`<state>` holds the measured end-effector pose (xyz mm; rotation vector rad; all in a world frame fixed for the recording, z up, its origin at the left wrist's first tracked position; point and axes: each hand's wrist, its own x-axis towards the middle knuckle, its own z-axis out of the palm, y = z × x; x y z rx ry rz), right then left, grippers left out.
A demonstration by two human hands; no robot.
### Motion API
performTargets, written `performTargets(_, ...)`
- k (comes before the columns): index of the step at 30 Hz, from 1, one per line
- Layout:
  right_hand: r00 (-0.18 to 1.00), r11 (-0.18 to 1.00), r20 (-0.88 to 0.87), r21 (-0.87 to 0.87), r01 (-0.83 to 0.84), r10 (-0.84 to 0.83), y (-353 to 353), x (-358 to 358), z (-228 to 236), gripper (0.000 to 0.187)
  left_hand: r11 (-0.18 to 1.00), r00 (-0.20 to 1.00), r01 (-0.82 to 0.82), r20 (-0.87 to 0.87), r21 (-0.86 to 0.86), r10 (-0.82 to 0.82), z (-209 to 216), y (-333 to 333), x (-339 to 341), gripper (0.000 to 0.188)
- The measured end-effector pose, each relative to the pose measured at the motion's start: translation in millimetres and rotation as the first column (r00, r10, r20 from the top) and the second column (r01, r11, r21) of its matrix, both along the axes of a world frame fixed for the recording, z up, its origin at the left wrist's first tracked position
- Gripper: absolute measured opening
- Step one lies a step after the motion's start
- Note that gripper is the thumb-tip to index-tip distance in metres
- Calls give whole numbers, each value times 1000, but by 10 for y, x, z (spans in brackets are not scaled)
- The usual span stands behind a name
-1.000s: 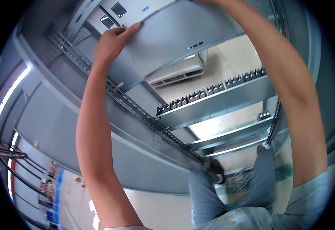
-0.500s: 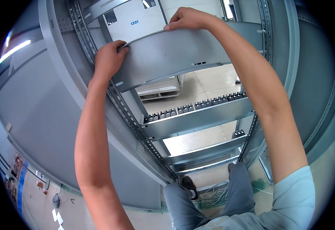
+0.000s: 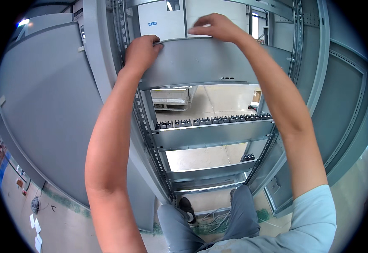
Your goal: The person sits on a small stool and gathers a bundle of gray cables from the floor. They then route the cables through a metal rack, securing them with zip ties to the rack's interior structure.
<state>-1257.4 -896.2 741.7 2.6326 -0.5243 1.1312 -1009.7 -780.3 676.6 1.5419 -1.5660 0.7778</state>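
Note:
A wide grey sheet-metal panel [image 3: 196,62] spans the upper part of an open cabinet frame. My left hand [image 3: 142,55] grips the panel's top edge near its left end, the fingertips curled over behind it. Just above the same edge, right of the middle, is my right hand [image 3: 221,28]; its fingers point left, apart from each other, with nothing seen between them. Lower down, a metal crossbar [image 3: 209,137] carries a row of small black clip-like holders [image 3: 222,120] along its top.
Perforated upright rails [image 3: 141,120] border the opening on both sides. A large grey cabinet door or side panel [image 3: 51,114] stands at left. Another crossbar [image 3: 211,172] lies lower, with several black holders [image 3: 248,157] at its right. Coiled cable [image 3: 218,217] rests on the floor between my feet.
My right hand has come off the panel's top edge and its fingers have spread. My left hand keeps its hold. The view has turned, shifting the cabinet frame in the picture.

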Motion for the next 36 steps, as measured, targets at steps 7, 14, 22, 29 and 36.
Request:
performTargets(7, 981, 958, -116, 260, -119, 153, -4, 608, -20, 45, 990, 1000, -2, 22, -138, 5, -100, -67, -23, 26)
performTargets(14, 982, 911, -75, 391, -131, 173, -132, 657, -55, 45, 988, 997, -60, 36, -145, 66, -91, -101, 15, 24)
performTargets(22, 993, 988, 24, 106, -114, 112, -138, 745, -245, 47, 985, 997, -79, 13, -156, 82, -65, -88, 16, 23)
performTargets(29, 1000, 999, 3, 32, -30, 30, -77, 765, -303, 49, 982, 994, -93, 39, -163, 101, -78, -134, 71, 22)
performTargets(36, 979, 935, -131, 340, -102, 154, 12, 761, -92, 61, 983, 990, -121, 54, -135, 129, -30, -148, 118, 22)
